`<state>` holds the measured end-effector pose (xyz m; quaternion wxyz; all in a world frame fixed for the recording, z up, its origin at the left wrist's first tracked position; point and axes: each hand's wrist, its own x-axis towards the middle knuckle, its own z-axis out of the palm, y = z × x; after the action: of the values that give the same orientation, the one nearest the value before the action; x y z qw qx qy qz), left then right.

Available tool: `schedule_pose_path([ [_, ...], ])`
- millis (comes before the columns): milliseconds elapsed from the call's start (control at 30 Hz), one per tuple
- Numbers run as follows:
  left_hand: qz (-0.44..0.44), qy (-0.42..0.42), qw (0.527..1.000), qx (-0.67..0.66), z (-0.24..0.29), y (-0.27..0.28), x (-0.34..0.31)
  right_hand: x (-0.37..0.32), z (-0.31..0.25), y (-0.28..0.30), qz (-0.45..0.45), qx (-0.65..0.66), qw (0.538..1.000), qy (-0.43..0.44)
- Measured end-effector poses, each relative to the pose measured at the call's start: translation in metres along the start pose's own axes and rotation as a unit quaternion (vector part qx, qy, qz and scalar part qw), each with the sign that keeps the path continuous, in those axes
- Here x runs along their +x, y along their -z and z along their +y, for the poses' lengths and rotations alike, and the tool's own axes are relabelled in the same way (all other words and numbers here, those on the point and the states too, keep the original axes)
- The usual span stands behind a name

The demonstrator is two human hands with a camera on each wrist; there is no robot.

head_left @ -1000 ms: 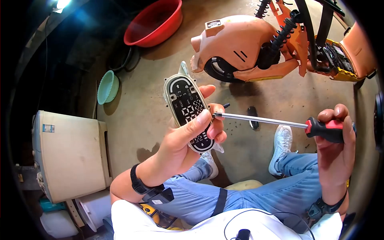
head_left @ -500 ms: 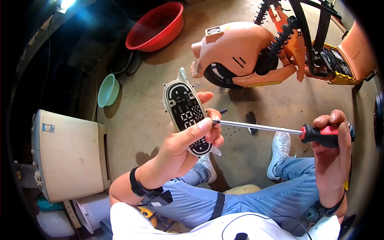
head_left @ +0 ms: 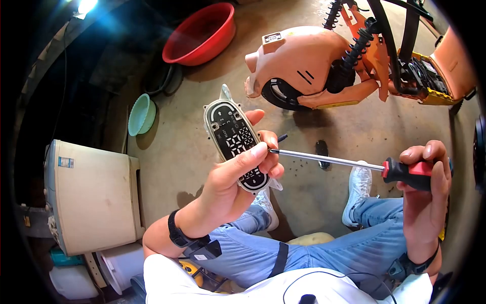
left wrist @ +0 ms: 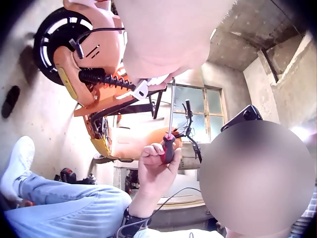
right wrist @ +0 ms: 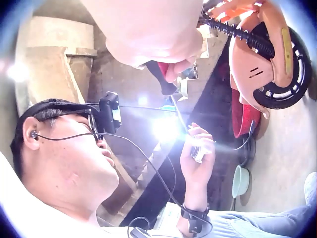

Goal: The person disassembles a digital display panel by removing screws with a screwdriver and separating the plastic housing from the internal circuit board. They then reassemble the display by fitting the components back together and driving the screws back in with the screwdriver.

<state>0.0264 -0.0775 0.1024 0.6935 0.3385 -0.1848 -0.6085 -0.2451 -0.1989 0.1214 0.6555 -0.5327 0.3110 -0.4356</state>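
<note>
In the head view, the left hand (head_left: 230, 177) grips an oval instrument display (head_left: 220, 126) with a black face and a pale rim. Its thumb lies across the face. The tip of a screwdriver (head_left: 324, 159) meets the left thumb and fingertips beside the display's edge; any screw there is too small to make out. Out to the right, the right hand (head_left: 424, 195) holds the red-and-black handle (head_left: 410, 174), with the long shaft pointing left. The left wrist view shows the right hand (left wrist: 154, 171) around the handle from below.
An orange scooter (head_left: 309, 61) with exposed shock absorbers stands ahead on the floor. A red basin (head_left: 200, 35) and a pale green basin (head_left: 142, 115) are at the left. A cream appliance (head_left: 96, 197) stands by the left elbow. A dark object (head_left: 322, 152) lies near the shoes.
Both hands keep their holds. The screwdriver handle has dipped slightly, and the tip stays at the left fingertips. The scene shifts a little with the head.
</note>
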Motion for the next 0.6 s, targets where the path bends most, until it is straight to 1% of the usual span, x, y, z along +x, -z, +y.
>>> schedule_pose_path([
  [267,0.009,0.002,1.000,-0.014,0.0015,-0.0007,0.0004,0.0006,0.0023,-0.0002,-0.009,-0.007,1.000,0.011],
  [333,0.032,0.000,0.999,0.015,0.0007,-0.0064,0.0003,0.0006,0.0022,0.0005,-0.020,-0.004,1.000,0.017],
  [433,0.046,-0.003,0.999,0.022,0.0007,-0.0077,0.0004,0.0010,0.0030,0.0004,-0.018,-0.008,1.000,0.019],
  [600,0.045,-0.008,0.999,0.018,0.0010,-0.0067,0.0008,0.0016,0.0039,0.0001,-0.017,-0.013,1.000,0.020],
])
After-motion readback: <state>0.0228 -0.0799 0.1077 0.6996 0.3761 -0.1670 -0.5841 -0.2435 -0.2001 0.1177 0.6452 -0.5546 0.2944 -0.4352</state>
